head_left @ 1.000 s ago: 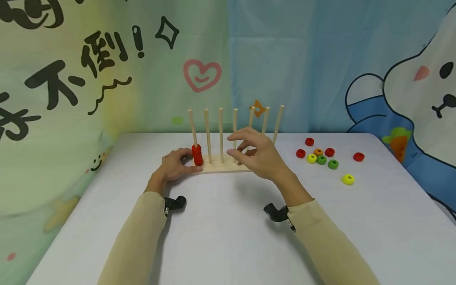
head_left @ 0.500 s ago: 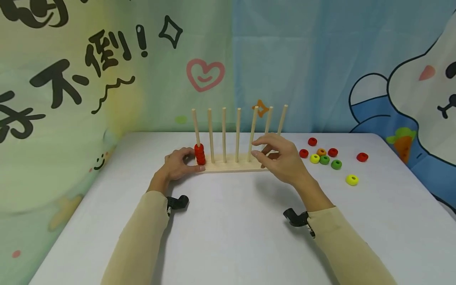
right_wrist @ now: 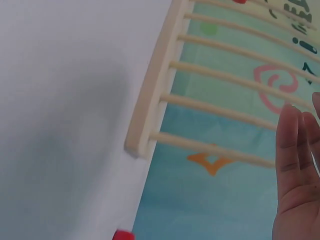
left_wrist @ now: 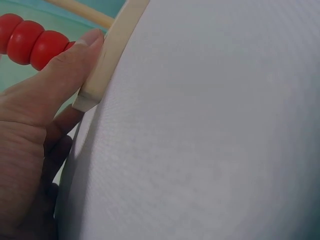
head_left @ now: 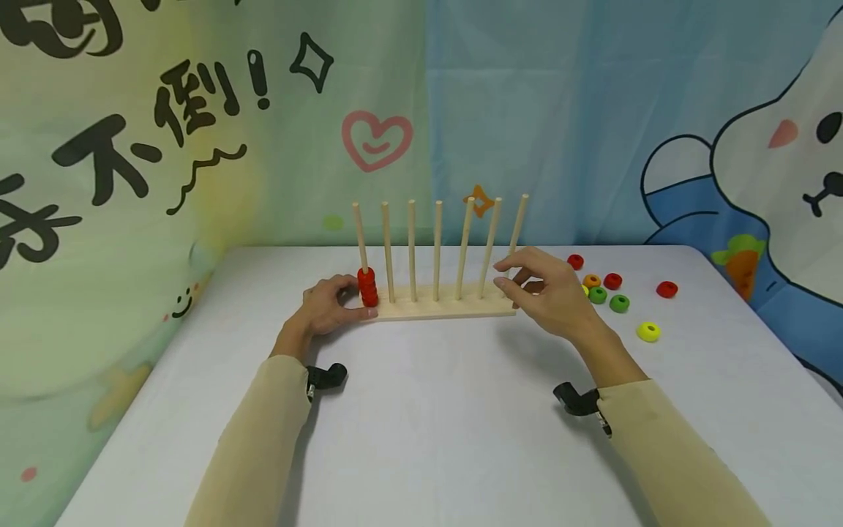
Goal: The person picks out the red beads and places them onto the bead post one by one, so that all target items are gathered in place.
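A pale wooden peg rack point(head_left: 437, 311) with several upright pegs stands near the table's far side. Red beads point(head_left: 367, 288) are stacked on its leftmost peg; the other pegs carry none. My left hand point(head_left: 326, 304) holds the rack's left end. In the left wrist view the thumb point(left_wrist: 75, 62) lies along the base beside the red beads, with fingers behind the end. At the rack's right end, my right hand point(head_left: 549, 293) hovers with thumb and forefinger apart, holding nothing. It covers part of the rightmost peg. Its fingers point(right_wrist: 289, 145) are extended in the right wrist view.
Loose beads lie to the right of the rack on the white table point(head_left: 421, 424): several red point(head_left: 667, 289), one orange point(head_left: 592, 280), green ones point(head_left: 619, 303) and a yellow one point(head_left: 648, 331). My right hand hides some. A printed curtain point(head_left: 500, 124) hangs behind the table.
My right hand has moved rightward along the pegs, from the rack's middle to its right end, and now covers some loose beads. The left hand stays at the left end.
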{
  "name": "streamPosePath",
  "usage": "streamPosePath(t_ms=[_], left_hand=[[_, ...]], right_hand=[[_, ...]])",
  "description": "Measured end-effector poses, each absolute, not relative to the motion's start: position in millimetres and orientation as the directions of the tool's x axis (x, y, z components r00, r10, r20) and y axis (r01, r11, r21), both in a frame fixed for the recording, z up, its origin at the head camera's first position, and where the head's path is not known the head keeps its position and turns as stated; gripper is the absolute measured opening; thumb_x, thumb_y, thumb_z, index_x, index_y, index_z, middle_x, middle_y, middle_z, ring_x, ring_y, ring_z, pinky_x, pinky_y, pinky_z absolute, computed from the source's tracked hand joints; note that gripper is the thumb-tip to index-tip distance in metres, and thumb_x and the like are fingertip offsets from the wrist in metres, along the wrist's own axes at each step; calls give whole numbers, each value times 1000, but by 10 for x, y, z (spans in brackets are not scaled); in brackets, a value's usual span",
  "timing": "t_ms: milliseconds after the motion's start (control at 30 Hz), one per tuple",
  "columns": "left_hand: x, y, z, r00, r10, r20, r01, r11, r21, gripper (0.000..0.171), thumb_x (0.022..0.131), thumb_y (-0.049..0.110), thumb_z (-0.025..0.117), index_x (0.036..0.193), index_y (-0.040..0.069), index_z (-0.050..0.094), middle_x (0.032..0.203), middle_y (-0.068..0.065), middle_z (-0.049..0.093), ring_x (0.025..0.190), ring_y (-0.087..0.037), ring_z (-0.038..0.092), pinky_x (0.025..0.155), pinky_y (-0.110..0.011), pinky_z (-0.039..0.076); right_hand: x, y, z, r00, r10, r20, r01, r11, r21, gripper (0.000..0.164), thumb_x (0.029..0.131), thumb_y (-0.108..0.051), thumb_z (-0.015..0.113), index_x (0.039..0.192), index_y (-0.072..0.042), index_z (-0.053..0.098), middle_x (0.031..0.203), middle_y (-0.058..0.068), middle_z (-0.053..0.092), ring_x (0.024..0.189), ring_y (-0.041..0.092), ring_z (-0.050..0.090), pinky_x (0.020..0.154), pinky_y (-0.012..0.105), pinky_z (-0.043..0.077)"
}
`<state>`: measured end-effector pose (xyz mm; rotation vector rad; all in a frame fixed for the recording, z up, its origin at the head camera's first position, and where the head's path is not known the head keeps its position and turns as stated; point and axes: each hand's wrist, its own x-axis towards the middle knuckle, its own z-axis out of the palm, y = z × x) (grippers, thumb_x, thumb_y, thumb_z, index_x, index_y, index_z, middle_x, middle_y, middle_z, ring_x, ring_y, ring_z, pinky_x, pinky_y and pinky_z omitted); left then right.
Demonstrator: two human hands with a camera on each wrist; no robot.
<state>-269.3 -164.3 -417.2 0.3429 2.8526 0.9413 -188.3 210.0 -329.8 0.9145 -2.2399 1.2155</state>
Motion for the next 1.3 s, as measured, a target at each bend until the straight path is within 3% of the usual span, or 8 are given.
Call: streamPosePath(t_ms=[133,367,633,833,1133,1300], left_hand=[[-2686,-1646,-4173,-968,244,-50,166,783,600,70,76,56,78,130,15,58,140,-11,54,132,-33,40,111,-58,14],[-2690,-1623,-4176,-968,246,-57,160,773,614,69,77,55,78,130,15,58,139,-11,54,133,-33,39,111,-59,12],[-2692,-1617,-4181,-968,245,-45,166,768,619,67,76,55,79,127,16,60,139,-10,56,133,-31,43,111,-61,12],[-2699,-1616,-4183,-969,243,-42,166,770,617,65,76,55,79,126,17,60,137,-9,56,131,-31,44,111,-59,14],[-2710,-1614,-4211,-969,242,-40,166,768,619,66,75,55,79,126,18,61,136,-8,56,129,-32,42,110,-57,15],[-2709,-1627,-4207,-972,234,-37,163,772,614,67,75,55,79,126,17,60,137,-8,56,130,-32,42,111,-57,15]], right_hand=[[-1978,2261,-3440,-709,-343,616,-703,424,-572,25,85,6,72,107,-3,68,102,14,66,70,18,64,59,23,55],[-2058,2515,-3498,-741,-348,574,-655,565,-502,26,88,-5,74,112,-13,70,103,-1,66,75,11,64,65,23,54],[-2010,2637,-3522,-802,-362,475,-587,629,-510,30,88,-10,75,116,-18,68,110,-4,64,81,8,63,71,32,57],[-2028,2704,-3598,-800,-377,467,-588,648,-484,31,88,-10,75,117,-17,67,113,-1,64,80,9,63,69,31,57],[-2065,2867,-3704,-840,-343,420,-526,702,-480,37,83,-9,79,117,-17,66,104,-10,63,81,11,60,69,35,57],[-2095,2955,-3753,-854,-327,406,-501,728,-468,41,82,-7,80,119,-16,66,105,-6,63,82,11,62,70,33,56]])
